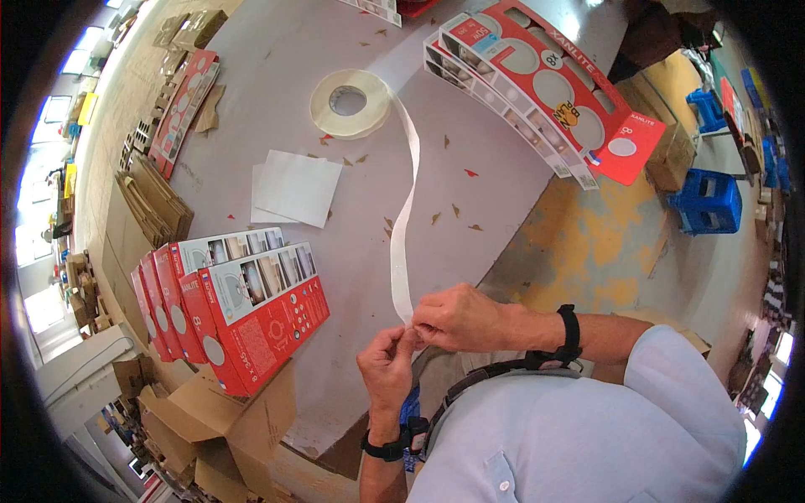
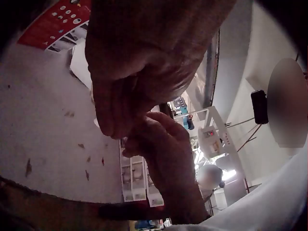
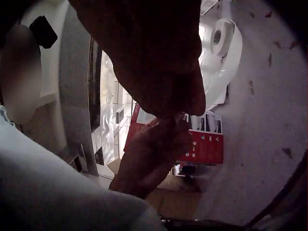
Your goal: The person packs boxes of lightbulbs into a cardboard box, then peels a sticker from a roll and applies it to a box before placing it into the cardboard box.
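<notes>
A roll of white tape [image 1: 375, 101] lies on the grey table, and a long white strip [image 1: 401, 251] runs from it toward my body. At the strip's near end my right hand [image 1: 457, 318] pinches it between thumb and fingers. My left hand [image 1: 386, 360] meets it there, thumb and fingertips closed together on the same end. The fingertips of both hands are side by side and hide the very tip of the strip. In the right wrist view the strip [image 3: 233, 62] curves away from the roll [image 3: 226, 38] behind the dark hand.
Several red-and-white light boxes [image 1: 268, 335] stand at the left, above an open cardboard carton [image 1: 210, 419]. Another red package [image 1: 545, 84] lies at the far right edge. White sheets [image 1: 298, 184] and small brown scraps lie on the table [image 1: 352, 268]. Blue stools [image 1: 708, 201] stand beyond.
</notes>
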The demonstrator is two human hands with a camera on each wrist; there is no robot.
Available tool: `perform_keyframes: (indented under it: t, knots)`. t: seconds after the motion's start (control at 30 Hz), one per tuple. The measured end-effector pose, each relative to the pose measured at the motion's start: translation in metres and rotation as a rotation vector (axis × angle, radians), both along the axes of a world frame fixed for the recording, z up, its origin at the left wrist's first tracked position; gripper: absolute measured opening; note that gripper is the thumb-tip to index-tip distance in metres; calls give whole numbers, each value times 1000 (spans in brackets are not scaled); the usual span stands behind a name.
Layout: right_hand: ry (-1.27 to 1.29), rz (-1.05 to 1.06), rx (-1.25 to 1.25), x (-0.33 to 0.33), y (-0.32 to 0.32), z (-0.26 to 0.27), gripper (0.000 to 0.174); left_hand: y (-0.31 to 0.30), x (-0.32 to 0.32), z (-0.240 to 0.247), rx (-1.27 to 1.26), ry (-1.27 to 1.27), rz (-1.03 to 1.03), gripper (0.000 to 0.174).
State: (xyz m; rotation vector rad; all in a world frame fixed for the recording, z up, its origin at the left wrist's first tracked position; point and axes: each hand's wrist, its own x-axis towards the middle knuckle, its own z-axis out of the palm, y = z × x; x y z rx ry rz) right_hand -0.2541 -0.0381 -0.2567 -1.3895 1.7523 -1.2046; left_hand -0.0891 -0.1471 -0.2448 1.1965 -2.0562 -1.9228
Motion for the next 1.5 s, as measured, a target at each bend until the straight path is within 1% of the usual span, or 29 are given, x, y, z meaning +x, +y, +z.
perform_keyframes:
  t: [0.1,0.2,0.3,0.4,0.47,0.6,0.7,0.87,1.0,1.1,1.2,1.3,1.4,1.5]
  knots:
    - [34,22,-6,-1,0,0,12,1,0,1,-30,-16,-31,10]
    - [1,18,-27,-2,1,0,11,-1,4,0,-79,-31,-64,9]
    - [-115,56,7,-7,0,3,13,-2,6,-1,-70,-7,-67,9]
    - [-273,42,39,-9,0,6,13,-2,7,1,-36,10,-68,9]
    - [-336,55,73,-9,2,3,13,0,5,8,18,30,-37,9]
    - [-437,108,179,-13,4,1,10,1,11,3,87,33,-38,11]
    - [-620,21,222,-10,6,3,7,2,8,6,188,55,2,14]
    - [-682,-62,242,-8,6,-4,6,3,12,1,262,101,69,14]
    - [-721,-109,255,-13,5,-1,5,2,14,-2,266,101,132,13]
    - [-963,-116,297,-18,5,3,4,1,15,-4,292,128,178,13]
    - [-1152,-88,308,-26,6,8,5,0,18,-9,328,182,226,13]
    - [-1368,7,199,-31,11,-5,8,-1,20,-9,407,252,299,12]
    - [-1479,18,252,-32,15,-6,6,-2,24,-9,500,321,370,12]
    - [-1565,-3,336,-26,5,-16,3,-3,29,-4,576,350,408,12]
